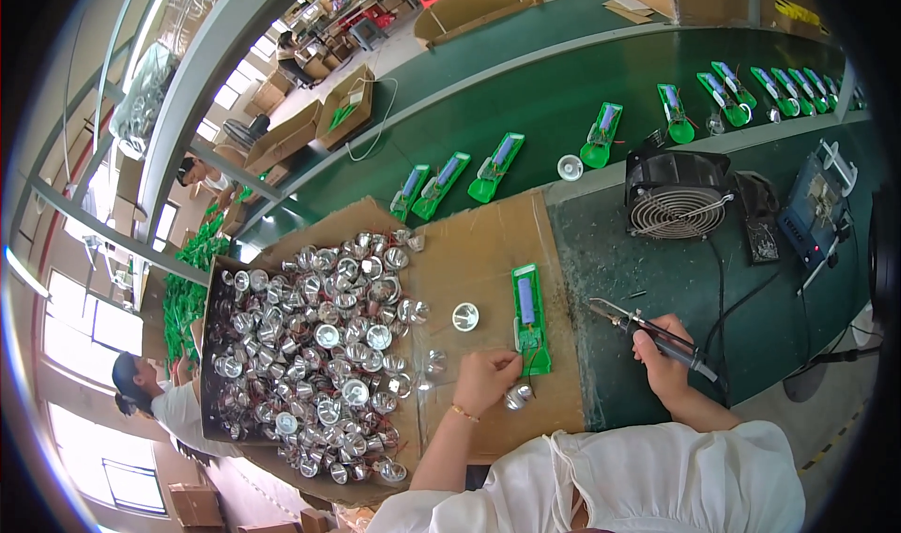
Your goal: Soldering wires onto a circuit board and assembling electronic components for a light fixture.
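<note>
My left hand (486,381) is pinched at the lower left edge of a green plastic housing (535,357). Whatever lies between its fingertips is too small to make out. The housing lies on cardboard, with a blue cylindrical battery (526,301) in its upper part and thin wires in its lower part. A shiny reflector cup (517,398) rests just below my left fingers. In my right hand (664,355) is a soldering iron (671,347), its metal tip pointing up and left, apart from the housing. Another reflector cup (465,317) sits on the cardboard above my left hand.
A cardboard box (214,322) heaped with reflector cups fills the left side. Beyond the cardboard mat, a row of green housings (496,168) with batteries lies along the green bench. A black fan (678,195) and a blue soldering station (815,209) stand at right. Co-workers (169,403) sit at left.
</note>
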Demonstrator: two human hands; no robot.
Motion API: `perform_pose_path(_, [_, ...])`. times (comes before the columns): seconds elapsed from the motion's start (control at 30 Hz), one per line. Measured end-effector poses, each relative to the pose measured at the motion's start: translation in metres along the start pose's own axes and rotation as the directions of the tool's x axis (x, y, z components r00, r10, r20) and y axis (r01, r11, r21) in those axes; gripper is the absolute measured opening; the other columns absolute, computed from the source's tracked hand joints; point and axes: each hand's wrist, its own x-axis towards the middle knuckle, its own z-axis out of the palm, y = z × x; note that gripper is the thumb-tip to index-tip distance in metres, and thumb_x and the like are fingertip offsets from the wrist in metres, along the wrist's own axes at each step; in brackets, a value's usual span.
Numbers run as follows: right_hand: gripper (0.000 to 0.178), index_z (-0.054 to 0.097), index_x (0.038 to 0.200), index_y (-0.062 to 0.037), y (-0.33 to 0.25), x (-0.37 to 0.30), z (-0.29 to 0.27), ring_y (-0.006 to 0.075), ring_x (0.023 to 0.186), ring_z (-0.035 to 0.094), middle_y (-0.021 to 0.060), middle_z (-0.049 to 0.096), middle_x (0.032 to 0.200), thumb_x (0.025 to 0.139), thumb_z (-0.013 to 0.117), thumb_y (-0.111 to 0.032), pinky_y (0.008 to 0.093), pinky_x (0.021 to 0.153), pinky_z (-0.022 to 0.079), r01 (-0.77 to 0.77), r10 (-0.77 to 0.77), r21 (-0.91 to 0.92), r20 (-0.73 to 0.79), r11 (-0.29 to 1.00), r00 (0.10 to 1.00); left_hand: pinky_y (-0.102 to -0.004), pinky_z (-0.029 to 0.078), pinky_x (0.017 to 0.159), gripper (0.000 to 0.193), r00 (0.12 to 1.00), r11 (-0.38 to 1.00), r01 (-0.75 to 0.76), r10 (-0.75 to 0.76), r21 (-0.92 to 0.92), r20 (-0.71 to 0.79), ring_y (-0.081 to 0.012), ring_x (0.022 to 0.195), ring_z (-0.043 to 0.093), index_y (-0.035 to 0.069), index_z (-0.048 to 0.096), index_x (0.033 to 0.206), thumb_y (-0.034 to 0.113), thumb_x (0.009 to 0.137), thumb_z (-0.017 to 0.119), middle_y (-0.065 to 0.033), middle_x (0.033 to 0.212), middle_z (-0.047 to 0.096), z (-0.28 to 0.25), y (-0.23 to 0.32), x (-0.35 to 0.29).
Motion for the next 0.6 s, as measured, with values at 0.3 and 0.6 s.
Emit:
perform_pose_path(0.3, [0.016,0.054,0.080,-0.0016,0.014,0.006,0.003,0.0074,0.058,0.052,0.0032,0.058,0.063,0.078,0.066,-0.011,0.0247,0.055,0.043,-0.037,0.038,-0.061,0.020,0.997,0.999,-0.0345,0.050,0.055,0.021,0.947,0.923,-0.232,0.287,0.307,-0.146,-0.0238,0.053,0.062,0.006,0.068,0.070,0.022,0.075,0.056,-0.0090,0.056,0.062,-0.012,0.078,0.161])
perform_pose_path(0.6, [0.016,0.054,0.081,-0.0015,0.015,0.008,0.007,0.0054,0.057,0.050,0.0023,0.057,0.062,0.076,0.068,-0.009,0.0231,0.052,0.041,-0.146,0.146,0.013,-0.003,0.989,0.989,-0.0420,0.042,0.087,0.060,0.686,0.716,-0.168,0.579,0.678,-0.442,-0.0331,0.099,0.054,0.016,0.052,0.121,0.035,0.067,0.072,-0.0158,0.118,0.050,-0.034,0.086,0.276])
